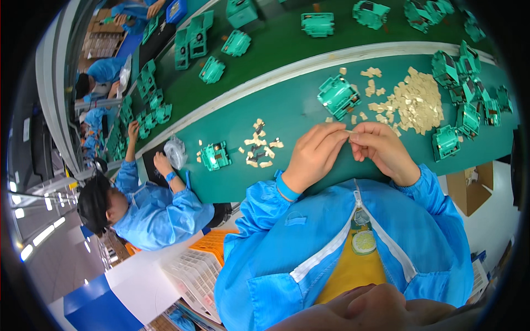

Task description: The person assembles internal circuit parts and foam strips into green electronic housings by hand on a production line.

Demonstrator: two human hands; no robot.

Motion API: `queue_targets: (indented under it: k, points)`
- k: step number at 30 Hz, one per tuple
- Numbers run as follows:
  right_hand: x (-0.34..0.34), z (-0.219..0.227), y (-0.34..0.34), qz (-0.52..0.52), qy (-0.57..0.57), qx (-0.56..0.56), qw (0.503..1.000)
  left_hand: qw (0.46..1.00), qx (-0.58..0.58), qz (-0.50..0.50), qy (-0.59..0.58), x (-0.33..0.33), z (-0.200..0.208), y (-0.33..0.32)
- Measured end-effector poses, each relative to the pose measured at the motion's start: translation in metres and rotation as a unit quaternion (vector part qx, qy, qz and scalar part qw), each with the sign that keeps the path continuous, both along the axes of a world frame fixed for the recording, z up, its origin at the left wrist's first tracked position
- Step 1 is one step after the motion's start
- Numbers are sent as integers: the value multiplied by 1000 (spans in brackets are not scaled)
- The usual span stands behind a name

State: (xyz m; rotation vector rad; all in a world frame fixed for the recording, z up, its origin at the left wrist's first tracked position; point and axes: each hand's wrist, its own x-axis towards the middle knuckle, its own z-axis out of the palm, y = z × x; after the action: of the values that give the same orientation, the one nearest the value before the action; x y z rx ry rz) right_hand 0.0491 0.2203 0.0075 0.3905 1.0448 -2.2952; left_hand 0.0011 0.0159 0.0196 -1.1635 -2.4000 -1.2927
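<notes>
My left hand (313, 153) and my right hand (383, 146) meet at the fingertips over the green work table, both closed in a pinch. Between them a small beige piece (349, 132) shows, mostly hidden by the fingers. Just beyond my hands sits a teal plastic housing (338, 97) with dark parts inside. To its right lies a heaped pile of flat beige pieces (418, 102), with loose ones scattered around its left side. A blue band (287, 187) circles my left wrist.
Several teal housings (466, 118) crowd the table's right end. Past a pale rail (287, 69), a dark green belt (265, 52) carries more. On the left, a co-worker (152, 201) sits near another housing (215, 156) and scattered pieces (262, 146). A cardboard box (469, 190) stands right.
</notes>
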Motion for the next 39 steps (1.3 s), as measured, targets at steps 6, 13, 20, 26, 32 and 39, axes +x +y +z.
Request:
queue_targets:
  k: [6,13,20,26,32,39]
  points:
    - [26,8,36,-115,141,185,966,999,-35,-22,31,-5,9,45]
    - [38,10,55,-159,174,240,942,993,-77,-55,74,-10,13,81]
    - [32,14,70,-61,290,493,818,981,-131,-100,98,-14,14,95]
    - [32,10,68,-69,332,553,761,971,-168,-130,113,-19,9,98]
    - [34,11,76,-62,289,536,791,979,-138,-129,82,-27,-4,108]
    - [39,17,95,-139,217,540,801,978,-193,-69,30,-46,-31,126]
